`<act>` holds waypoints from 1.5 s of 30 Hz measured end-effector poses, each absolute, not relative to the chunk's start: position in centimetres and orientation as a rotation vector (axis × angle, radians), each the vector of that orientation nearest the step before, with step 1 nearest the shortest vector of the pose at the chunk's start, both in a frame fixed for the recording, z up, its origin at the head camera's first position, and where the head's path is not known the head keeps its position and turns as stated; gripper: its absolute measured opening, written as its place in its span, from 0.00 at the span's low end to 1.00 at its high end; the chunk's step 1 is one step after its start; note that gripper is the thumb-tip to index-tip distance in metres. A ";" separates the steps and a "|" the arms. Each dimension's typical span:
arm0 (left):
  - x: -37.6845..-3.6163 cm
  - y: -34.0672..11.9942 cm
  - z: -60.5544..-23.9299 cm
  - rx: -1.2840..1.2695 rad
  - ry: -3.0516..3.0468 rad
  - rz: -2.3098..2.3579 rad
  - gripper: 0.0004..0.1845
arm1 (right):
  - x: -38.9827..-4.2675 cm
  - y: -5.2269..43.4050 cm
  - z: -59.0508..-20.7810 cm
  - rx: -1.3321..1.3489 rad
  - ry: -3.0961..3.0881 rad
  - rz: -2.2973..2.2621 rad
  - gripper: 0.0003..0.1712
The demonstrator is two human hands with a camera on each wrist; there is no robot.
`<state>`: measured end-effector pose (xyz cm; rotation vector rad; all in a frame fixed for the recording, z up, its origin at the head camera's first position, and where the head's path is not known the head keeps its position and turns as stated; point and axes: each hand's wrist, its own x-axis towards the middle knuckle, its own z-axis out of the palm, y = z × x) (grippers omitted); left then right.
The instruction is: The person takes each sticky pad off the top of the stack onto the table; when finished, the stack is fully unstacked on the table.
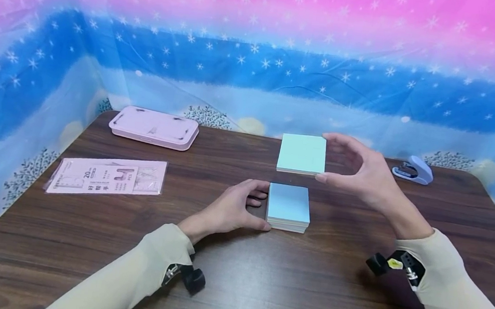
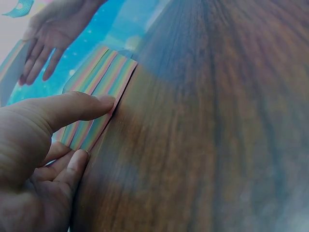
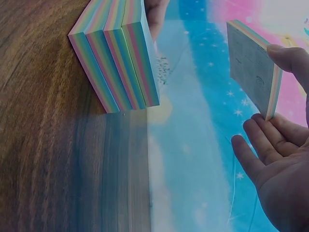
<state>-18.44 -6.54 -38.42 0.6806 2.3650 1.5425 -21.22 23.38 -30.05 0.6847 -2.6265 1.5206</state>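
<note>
My right hand [image 1: 365, 174] holds a square sticky note pad [image 1: 302, 153] up off the table, thumb at its near edge and fingers at the far one. Its top is pale green; the right wrist view shows its grey underside [image 3: 253, 70] and striped edge. Below it, a stack of several sticky note pads [image 1: 288, 203] with a light blue top stands on the table. The left hand [image 1: 237, 205] grips this stack from its left side, thumb at the near corner. Pastel stripes run along the stack's sides [image 3: 116, 63] in the right wrist view.
A pink tin case [image 1: 154, 127] lies at the back left of the wooden table [image 1: 233, 294]. Nearer, there is a flat packaged ruler set [image 1: 109, 176]. A small light-coloured stapler [image 1: 413, 170] sits at the back right. Patterned cloth [image 1: 257, 65] hangs behind the table and at its sides.
</note>
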 end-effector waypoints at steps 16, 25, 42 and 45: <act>-18.5 -6.7 -38.7 0.686 2.366 1.544 0.46 | -26.0 21.6 -30.1 0.654 -2.686 1.535 0.46; -18.6 -6.7 -38.7 0.712 2.355 1.569 0.45 | -30.0 19.6 -31.0 0.708 -2.769 1.488 0.49; -18.4 -6.7 -38.8 0.713 2.359 1.560 0.44 | -33.7 17.1 -33.9 0.714 -2.910 1.437 0.48; -18.4 -6.7 -38.8 0.717 2.360 1.570 0.44 | -34.0 16.7 -34.3 0.707 -2.936 1.413 0.49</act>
